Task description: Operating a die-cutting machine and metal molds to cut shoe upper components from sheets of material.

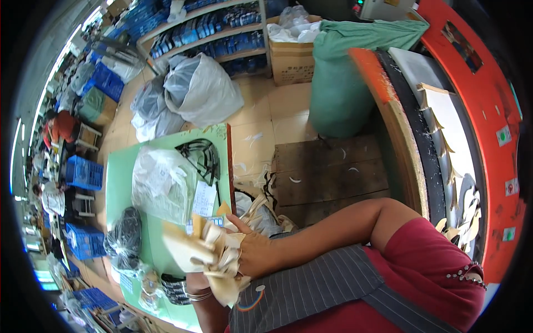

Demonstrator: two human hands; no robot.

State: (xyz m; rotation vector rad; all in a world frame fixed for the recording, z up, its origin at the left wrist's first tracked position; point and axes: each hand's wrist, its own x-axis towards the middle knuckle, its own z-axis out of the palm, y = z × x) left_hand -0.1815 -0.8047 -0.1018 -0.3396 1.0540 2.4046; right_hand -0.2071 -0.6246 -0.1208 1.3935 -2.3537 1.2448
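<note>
A loose bundle of cream and tan cut sheet pieces (pixel 219 252) is held up in front of my apron, over the green table's near edge. My right hand (pixel 258 254) is closed on its right side, with the thumb stretched along the top. The bundle's outer left end is blurred. My left hand (pixel 197 282) comes up from below with bangles at the wrist; the pieces hide its fingers. Just beyond the bundle lie a printed paper slip (pixel 205 198) and a clear plastic bag (pixel 161 183) on the green table (pixel 119 166). Black straps (pixel 201 158) lie at the far corner.
A red machine (pixel 472 61) stands at my right, its bed carrying white sheet and cut pieces (pixel 466 216). Beyond are a green sack (pixel 341 83), a cardboard box (pixel 291 61), white sacks (pixel 202 89) and a shelf (pixel 211 36). Blue crates (pixel 84 172) and people are at far left.
</note>
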